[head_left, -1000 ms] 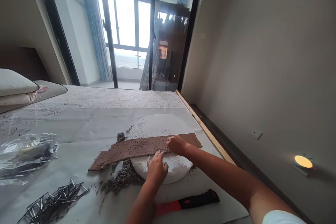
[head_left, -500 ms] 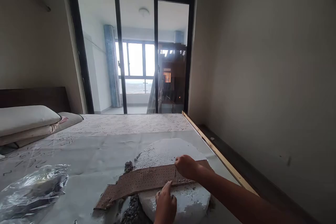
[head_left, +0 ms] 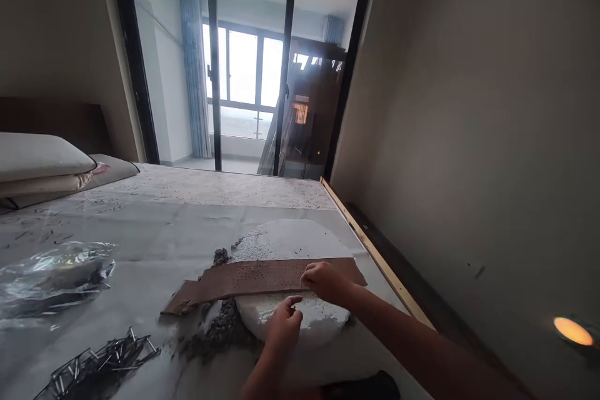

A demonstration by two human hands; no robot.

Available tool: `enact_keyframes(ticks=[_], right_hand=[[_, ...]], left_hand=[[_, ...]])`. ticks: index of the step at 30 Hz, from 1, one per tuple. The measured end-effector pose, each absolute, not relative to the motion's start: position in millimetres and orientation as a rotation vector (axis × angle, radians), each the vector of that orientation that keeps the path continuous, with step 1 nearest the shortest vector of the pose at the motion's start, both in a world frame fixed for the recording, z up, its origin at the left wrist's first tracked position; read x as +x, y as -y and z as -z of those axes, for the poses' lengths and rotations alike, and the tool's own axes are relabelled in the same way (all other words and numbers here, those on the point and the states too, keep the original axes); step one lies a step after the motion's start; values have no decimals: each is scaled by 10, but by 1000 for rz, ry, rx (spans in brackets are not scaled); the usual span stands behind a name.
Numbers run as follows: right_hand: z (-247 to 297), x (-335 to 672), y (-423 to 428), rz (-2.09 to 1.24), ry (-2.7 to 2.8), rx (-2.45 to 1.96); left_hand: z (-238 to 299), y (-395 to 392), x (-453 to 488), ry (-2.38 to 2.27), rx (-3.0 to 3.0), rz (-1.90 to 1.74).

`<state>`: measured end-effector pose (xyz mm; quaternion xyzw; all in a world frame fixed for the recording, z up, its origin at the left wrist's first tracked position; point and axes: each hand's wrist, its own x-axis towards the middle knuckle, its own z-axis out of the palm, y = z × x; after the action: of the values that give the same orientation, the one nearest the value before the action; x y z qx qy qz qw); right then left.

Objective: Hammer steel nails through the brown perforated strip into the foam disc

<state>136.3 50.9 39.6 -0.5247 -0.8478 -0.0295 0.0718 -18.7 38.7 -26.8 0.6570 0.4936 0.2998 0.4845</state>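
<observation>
A brown strip [head_left: 262, 277] dotted with rows of small holes lies across a round white foam block [head_left: 285, 240]. Just over the strip's right part, my right hand [head_left: 322, 280] is closed in a pinch; the nail seen in it half a second ago is hidden behind the fingers. My left hand [head_left: 284, 320] hovers by the strip's near edge, above the foam, index finger stretched out and thumb apart, with nothing visible in it. A heap of long dark nails [head_left: 105, 359] lies at the lower left.
Grey crumbs [head_left: 227, 325] are scattered along the foam's left side. Clear plastic wrapping [head_left: 60, 275] lies on the left of the covered bed [head_left: 154, 225], near a pillow [head_left: 42, 156]. A wooden rail [head_left: 375, 250] runs along the right edge, beside the wall.
The view has tilted downward, bringing the nail heap into sight. My right hand has lowered closer to the strip, and my left hand has drawn back slightly from it.
</observation>
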Motion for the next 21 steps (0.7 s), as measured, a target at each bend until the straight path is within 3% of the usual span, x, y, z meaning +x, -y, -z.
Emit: enact_keyframes(ticks=[5,21], right_hand=[[-261,1515,-578,184,2474,-1959],[59,1387,-781,256,2738,-2004]], left_hand=[[98,-215,-151,-1286,2026,-503],[174,-265,-83,-1284,2209,-301]])
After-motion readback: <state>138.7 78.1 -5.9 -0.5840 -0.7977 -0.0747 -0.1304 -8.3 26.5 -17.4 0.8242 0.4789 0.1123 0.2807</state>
